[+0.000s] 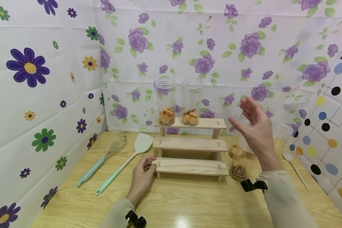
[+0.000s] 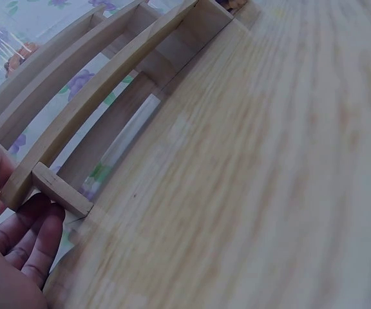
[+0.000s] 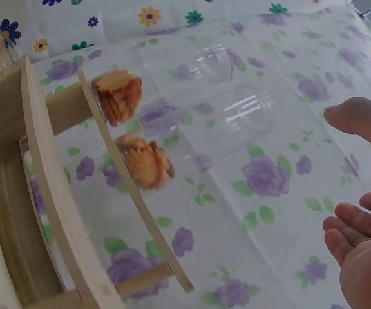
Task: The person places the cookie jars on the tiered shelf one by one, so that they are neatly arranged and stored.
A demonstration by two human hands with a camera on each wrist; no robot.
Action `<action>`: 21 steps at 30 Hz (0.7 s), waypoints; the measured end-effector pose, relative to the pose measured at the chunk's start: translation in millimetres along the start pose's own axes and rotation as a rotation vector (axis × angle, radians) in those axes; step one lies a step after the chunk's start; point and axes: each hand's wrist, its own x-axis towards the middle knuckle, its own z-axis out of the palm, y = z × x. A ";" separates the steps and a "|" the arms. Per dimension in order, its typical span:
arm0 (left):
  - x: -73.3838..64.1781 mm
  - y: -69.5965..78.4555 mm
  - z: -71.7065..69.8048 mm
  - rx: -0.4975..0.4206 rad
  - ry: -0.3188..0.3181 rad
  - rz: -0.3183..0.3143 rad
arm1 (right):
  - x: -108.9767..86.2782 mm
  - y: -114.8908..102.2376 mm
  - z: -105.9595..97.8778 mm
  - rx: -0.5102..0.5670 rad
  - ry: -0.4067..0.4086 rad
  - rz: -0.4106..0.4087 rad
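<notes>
A three-step wooden display rack (image 1: 191, 166) stands mid-table. My left hand (image 1: 143, 172) grips the left end of its lowest step, the fingers (image 2: 40, 235) curled beneath the board. On the top step stand two clear jars, the left jar (image 1: 166, 98) and the right jar (image 1: 192, 98), each with a few cookies at the bottom. My right hand (image 1: 255, 126) is raised to the right of the rack, thumb and fingers spread and nothing held. Behind its wrist a clear jar (image 1: 236, 161) with a heart-decorated cookie (image 1: 239, 171) shows in part.
Left of the rack lie a whisk (image 1: 102, 161) and a pale green spatula (image 1: 128, 160). More clear jars (image 1: 283, 133) are partly hidden behind the right arm. A white spoon (image 1: 296, 171) lies at the far right. Patterned cloth walls (image 1: 148, 63) enclose the table.
</notes>
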 end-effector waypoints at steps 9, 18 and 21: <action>0.2 0.0 0.0 -0.009 0.004 0.024 | -22.5 20.2 -33.4 -0.018 0.055 0.012; -0.2 -0.2 0.5 0.016 0.015 0.025 | -49.5 44.6 -53.7 -0.049 0.073 0.070; -0.5 0.3 1.2 0.019 0.015 0.028 | -60.2 54.0 -56.2 -0.061 0.057 0.094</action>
